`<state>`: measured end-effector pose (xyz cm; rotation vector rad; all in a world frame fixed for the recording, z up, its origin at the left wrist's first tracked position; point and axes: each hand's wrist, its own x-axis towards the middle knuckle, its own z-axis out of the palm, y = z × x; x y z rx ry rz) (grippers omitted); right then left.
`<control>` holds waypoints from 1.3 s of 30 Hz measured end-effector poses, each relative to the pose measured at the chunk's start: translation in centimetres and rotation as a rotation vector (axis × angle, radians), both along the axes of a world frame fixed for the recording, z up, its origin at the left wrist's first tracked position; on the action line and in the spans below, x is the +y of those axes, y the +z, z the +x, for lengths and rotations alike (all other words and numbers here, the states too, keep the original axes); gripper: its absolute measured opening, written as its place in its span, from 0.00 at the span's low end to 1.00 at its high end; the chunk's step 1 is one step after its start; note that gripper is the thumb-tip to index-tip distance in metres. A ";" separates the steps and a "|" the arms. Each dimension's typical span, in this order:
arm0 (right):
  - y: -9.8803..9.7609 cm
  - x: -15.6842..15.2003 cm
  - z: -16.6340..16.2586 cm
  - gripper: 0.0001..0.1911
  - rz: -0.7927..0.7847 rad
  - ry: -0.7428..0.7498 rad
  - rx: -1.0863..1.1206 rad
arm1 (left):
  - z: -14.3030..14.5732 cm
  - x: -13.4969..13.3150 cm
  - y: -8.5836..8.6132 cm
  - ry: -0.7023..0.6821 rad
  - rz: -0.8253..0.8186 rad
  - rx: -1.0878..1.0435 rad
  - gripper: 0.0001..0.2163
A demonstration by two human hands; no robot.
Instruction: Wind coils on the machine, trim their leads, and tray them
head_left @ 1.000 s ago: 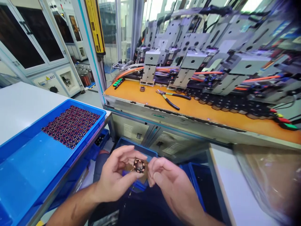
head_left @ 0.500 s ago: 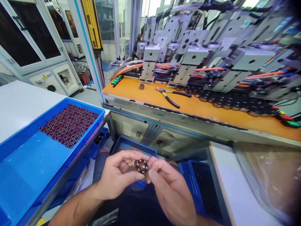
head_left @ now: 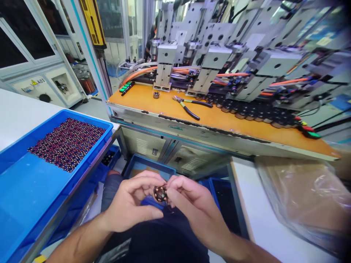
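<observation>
A small round motor stator [head_left: 160,194], dark with copper windings around its ring, is held over my lap, its open face turned toward me. My left hand [head_left: 134,202] curls around its left side, fingers behind the rim and thumb a little below it. From the right, my right hand [head_left: 189,201] pinches the edge of the ring between thumb and fingers. A thin strand seems to show by the right fingertips; its detail is too small to tell. The fingers hide the back of the stator.
Left, a blue tray [head_left: 63,175] holds many small dark parts in rows. On the orange bench [head_left: 142,104] lie pliers [head_left: 189,106], one stator [head_left: 156,95] and a row of dark round parts [head_left: 246,109] below the machine. A plastic-wrapped package [head_left: 298,193] lies right.
My left thumb has come away from the stator's lower edge and sits lower. The stator has turned slightly in my fingers. The whole view has shifted, with the surroundings moving left and up.
</observation>
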<state>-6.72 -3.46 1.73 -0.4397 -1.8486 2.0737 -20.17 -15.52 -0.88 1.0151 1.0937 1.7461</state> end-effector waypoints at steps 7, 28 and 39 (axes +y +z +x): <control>-0.2 1.3 1.5 0.16 -0.026 0.130 -0.011 | 0.3 -0.3 0.4 -0.093 -0.081 -0.199 0.14; 3.5 4.1 -1.4 0.07 0.226 0.491 0.007 | 0.3 -0.6 2.0 -0.349 -0.300 -0.128 0.11; 2.7 2.6 -0.4 0.14 0.255 0.162 -0.106 | 0.3 -1.6 1.1 -0.138 -0.185 -0.178 0.17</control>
